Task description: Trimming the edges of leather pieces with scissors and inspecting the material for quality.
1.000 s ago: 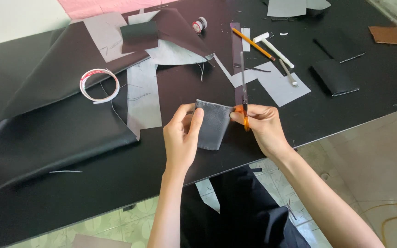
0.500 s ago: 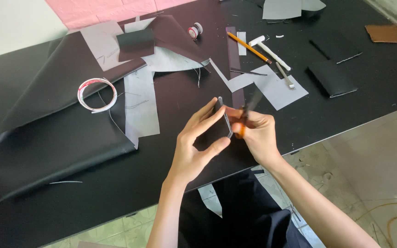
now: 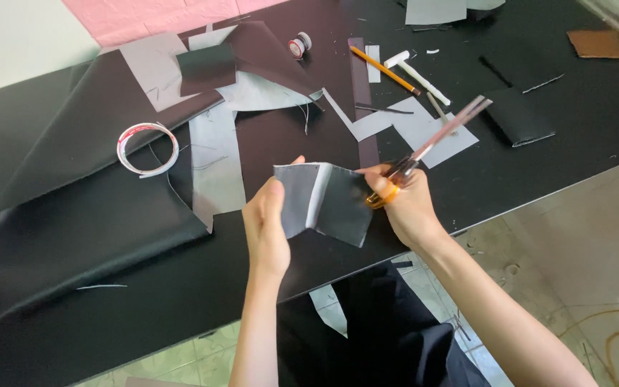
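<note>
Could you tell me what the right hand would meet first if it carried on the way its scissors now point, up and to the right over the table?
Probably the pale grey sheet past the right hand and its scissors, then the black folded piece. Depth is unclear: the blades may pass above both.

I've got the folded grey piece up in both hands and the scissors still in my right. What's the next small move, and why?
Probably swing the scissors back down to the edge of the folded piece. The right hand grips their orange handles while also pinching the piece's right edge, and the blades point up and away from it. The left hand already holds the left side steady above the black table.
</note>
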